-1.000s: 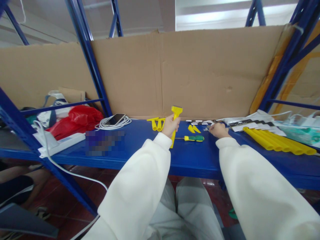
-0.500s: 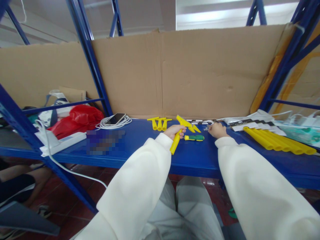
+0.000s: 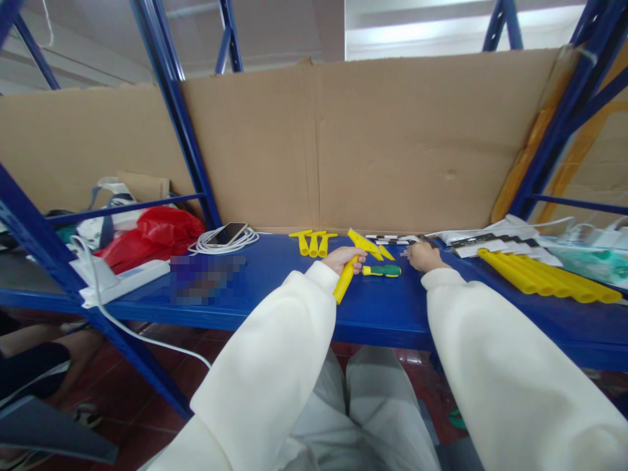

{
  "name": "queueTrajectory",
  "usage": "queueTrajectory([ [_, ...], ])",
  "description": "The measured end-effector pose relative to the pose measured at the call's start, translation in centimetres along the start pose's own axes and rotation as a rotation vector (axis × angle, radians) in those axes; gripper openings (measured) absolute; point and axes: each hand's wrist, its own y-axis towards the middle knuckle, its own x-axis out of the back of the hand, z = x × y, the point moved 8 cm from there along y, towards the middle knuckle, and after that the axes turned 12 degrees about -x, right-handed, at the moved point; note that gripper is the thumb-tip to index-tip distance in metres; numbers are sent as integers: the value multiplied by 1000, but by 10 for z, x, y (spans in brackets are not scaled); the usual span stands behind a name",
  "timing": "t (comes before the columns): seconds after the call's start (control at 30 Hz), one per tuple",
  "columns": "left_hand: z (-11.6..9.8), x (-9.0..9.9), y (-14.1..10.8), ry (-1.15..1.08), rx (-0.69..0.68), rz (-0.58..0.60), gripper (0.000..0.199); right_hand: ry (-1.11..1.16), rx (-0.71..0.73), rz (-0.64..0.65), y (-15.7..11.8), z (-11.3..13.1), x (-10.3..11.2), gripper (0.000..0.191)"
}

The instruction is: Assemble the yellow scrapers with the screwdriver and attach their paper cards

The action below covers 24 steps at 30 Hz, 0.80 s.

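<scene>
- The left hand (image 3: 343,260) is closed around the handle of a yellow scraper (image 3: 345,285), fingers wrapped around it.
- This yellow scraper is tilted above the middle of the tabletop (image 3: 289,294); its lower end points to the front edge, its wide head to the back edge.
- The right hand (image 3: 426,256) has its fingers bent, down beside the small metal pieces (image 3: 403,252); I cannot tell if it has hold of one.
- Between the two hands lies a screwdriver (image 3: 387,270) with a green and yellow handle.
- Three yellow tools (image 3: 314,246) lie in a row near the back edge, left of the left hand.
</scene>
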Motion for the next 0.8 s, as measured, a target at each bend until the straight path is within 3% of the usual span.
queueTrajectory([
  [0.3, 0, 1, 2, 5, -20, -4, 30, 38, 48, -56, 3, 2, -2, 25],
  [0.47, 0, 1, 0, 0, -17, -11, 29, 206, 98, -130, 10, 7, 3, 19],
  [0.67, 0, 1, 0, 7, -26, -19, 25, 699, 379, -280, 1, 38, 24, 14],
  [0.8, -4, 1, -3, 40, -57, -37, 25, 836, 530, -214, -13, 59, 28, 9],
])
